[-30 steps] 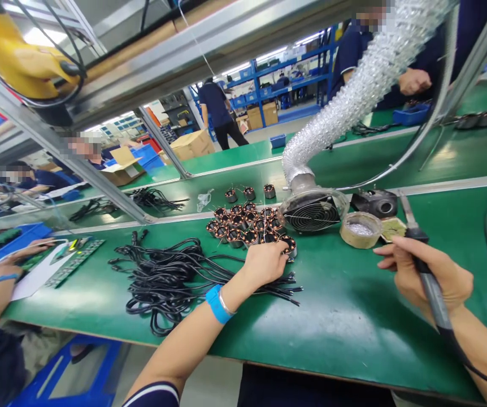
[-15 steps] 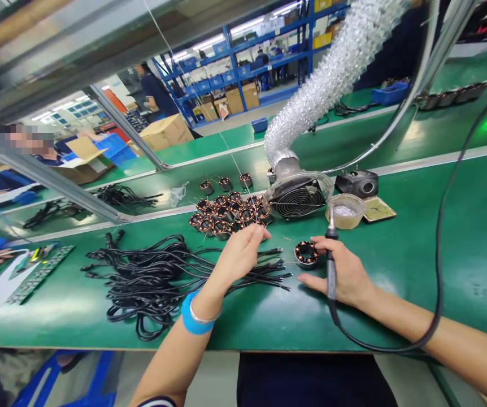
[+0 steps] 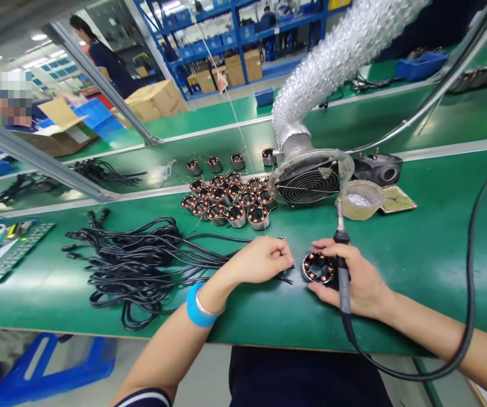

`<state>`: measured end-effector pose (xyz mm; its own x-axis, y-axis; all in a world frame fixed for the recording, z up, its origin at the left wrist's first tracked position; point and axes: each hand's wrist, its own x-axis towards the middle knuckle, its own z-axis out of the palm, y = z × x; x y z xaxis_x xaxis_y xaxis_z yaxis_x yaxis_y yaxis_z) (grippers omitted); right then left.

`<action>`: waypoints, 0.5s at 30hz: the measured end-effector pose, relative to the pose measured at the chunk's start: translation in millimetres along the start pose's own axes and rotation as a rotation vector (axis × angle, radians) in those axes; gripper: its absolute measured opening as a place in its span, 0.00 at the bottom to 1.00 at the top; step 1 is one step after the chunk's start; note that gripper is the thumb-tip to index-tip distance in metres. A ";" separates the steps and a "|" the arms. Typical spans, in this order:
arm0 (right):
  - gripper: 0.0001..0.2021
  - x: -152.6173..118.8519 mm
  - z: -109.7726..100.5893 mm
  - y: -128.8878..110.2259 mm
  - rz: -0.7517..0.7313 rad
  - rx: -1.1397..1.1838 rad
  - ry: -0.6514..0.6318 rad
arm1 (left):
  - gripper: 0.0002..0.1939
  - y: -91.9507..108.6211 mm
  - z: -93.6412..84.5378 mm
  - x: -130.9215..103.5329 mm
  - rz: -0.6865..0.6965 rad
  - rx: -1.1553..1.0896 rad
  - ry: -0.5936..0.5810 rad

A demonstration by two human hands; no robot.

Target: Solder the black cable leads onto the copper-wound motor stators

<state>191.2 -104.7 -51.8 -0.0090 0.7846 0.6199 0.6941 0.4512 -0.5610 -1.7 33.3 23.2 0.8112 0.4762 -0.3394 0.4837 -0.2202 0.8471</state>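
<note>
Copper-wound ring (image 3: 317, 268) sits on the green table, between the thumb and fingers of my right hand (image 3: 356, 277). That hand also holds a soldering iron (image 3: 343, 277), its tip pointing up toward a round tub (image 3: 360, 199). My left hand (image 3: 266, 260) is closed in a pinch just left of the ring, over the ends of the black cables (image 3: 142, 265); what its fingertips hold is too small to make out. Behind my left hand stand several more copper-wound rings (image 3: 235, 215), grouped close together.
A fume fan (image 3: 309, 183) with a silver hose (image 3: 311, 85) stands behind the ring. Beside the tub lie a square sponge tray (image 3: 398, 199) and a dark holder (image 3: 381, 169). A circuit board (image 3: 18, 251) and another person's hand are at the far left.
The view has shifted. My left hand has moved right and closer to the ring, over the cable ends. My right hand's fingers now sit closer round the ring.
</note>
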 end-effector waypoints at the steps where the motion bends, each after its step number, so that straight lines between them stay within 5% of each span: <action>1: 0.27 0.3 0.0 -0.5 0.007 0.012 0.001 | 0.08 -1.0 -1.5 0.7 -0.025 -0.076 -0.044; 4: 0.25 0.7 1.2 -2.7 0.027 0.002 0.004 | 0.10 -0.2 -0.9 5.5 -0.108 -0.322 -0.117; 9: 0.23 -0.2 3.1 -5.6 0.027 -0.028 -0.009 | 0.16 13.3 11.6 15.6 -0.235 -0.644 -0.066; 11: 0.22 0.1 3.7 -6.5 0.025 -0.019 -0.008 | 0.19 16.8 13.3 12.6 -0.212 -0.593 -0.022; 15: 0.23 1.6 4.8 -8.9 0.030 0.043 0.006 | 0.21 13.9 6.3 -7.2 -0.100 -0.154 -0.003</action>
<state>181.5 -105.4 -48.4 0.0157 0.7957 0.6055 0.6627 0.4452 -0.6022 1.2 21.5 34.9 0.7628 0.4865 -0.4259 0.5060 -0.0390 0.8617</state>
